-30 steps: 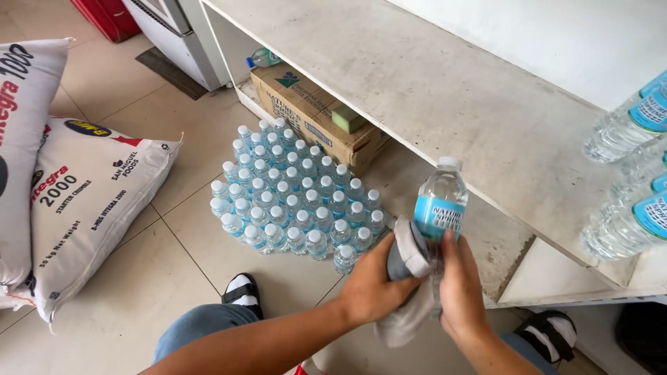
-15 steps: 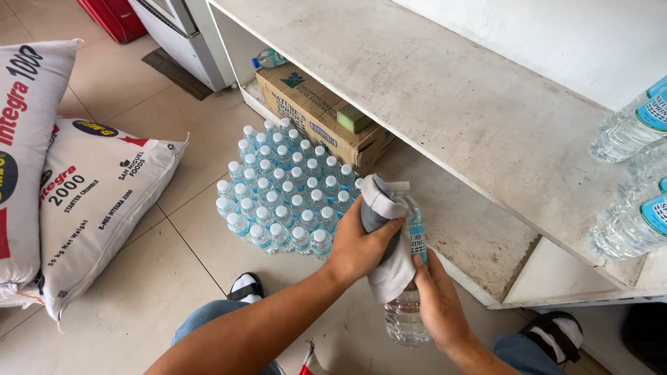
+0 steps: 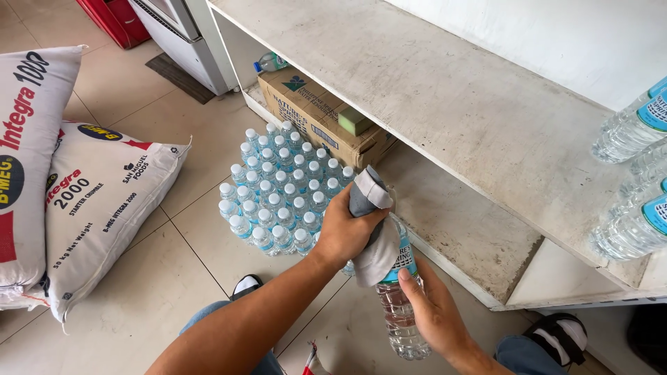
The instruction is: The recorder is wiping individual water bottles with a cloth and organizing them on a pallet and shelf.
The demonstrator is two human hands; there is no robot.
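Observation:
My right hand [image 3: 434, 312] grips a clear plastic water bottle [image 3: 399, 312] with a blue label around its lower body, holding it upright over the floor. My left hand [image 3: 345, 229] is closed on a grey cloth [image 3: 372, 229] that is wrapped over the bottle's top and shoulder, hiding the cap. Just behind my hands, a shrink-wrapped pack of several small water bottles [image 3: 278, 187] with pale blue caps stands on the tiled floor.
A white shelf unit [image 3: 451, 90] runs along the right, with three water bottles [image 3: 629, 132] lying at its far right end. A cardboard box [image 3: 316, 118] sits on the low shelf. Two large feed sacks [image 3: 90, 201] lie at left. A white appliance [image 3: 187, 35] stands at top.
The bottle has come down from shelf height to lower in front of me. My left hand slid the cloth from the bottle's base up over its top; my right hand shifted to the lower body.

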